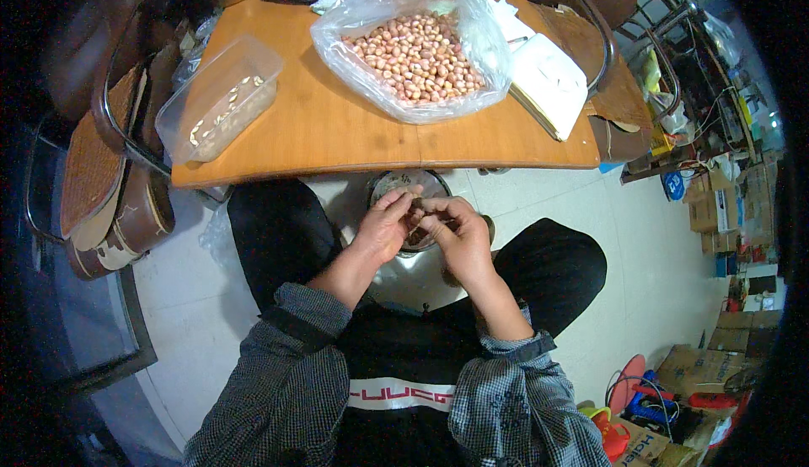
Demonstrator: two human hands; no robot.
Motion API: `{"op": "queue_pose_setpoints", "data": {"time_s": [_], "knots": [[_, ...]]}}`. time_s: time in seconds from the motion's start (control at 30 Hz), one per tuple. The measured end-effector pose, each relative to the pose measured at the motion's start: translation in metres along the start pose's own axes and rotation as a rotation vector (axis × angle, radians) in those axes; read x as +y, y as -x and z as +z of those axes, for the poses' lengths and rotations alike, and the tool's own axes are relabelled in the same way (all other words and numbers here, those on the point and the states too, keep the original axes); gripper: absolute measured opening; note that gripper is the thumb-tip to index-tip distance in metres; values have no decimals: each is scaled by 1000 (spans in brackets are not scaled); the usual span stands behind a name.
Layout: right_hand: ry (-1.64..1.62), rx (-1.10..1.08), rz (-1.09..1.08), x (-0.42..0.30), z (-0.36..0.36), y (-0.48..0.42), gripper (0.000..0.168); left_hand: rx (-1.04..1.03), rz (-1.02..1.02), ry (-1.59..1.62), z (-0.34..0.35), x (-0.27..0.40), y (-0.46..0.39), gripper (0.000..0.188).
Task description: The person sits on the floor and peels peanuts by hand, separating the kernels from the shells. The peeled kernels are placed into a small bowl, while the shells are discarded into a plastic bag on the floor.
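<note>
My left hand and my right hand meet fingertip to fingertip over a round container on the floor between my knees. Something small and brown lies between the fingers; which hand grips it is hard to see. Dark brown bits show in the container below, partly covered by my hands. On the wooden table ahead, an open clear plastic bag holds many pinkish shelled nuts. A clear plastic box with some pale pieces inside stands at the table's left.
A white notebook lies at the table's right edge. Brown padded chairs with metal armrests flank the table, one at left. Cardboard boxes and a red stool-like disc are on the floor at right. The table's near edge is just beyond my hands.
</note>
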State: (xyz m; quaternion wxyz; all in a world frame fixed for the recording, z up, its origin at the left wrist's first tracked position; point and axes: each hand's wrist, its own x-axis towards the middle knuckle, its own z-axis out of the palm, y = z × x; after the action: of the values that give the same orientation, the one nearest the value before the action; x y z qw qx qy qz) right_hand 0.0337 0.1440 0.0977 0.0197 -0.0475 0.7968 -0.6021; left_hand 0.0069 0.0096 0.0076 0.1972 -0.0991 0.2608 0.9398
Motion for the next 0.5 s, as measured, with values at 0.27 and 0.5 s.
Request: {"op": "queue_pose_setpoints", "data": {"time_s": [0.27, 0.5], "knots": [[46, -46, -38, 20, -3, -11, 13, -142, -2, -166, 4, 7, 1, 37], [-222, -58, 63, 39, -4, -14, 11, -198, -52, -166, 0, 6, 1, 38]]}}
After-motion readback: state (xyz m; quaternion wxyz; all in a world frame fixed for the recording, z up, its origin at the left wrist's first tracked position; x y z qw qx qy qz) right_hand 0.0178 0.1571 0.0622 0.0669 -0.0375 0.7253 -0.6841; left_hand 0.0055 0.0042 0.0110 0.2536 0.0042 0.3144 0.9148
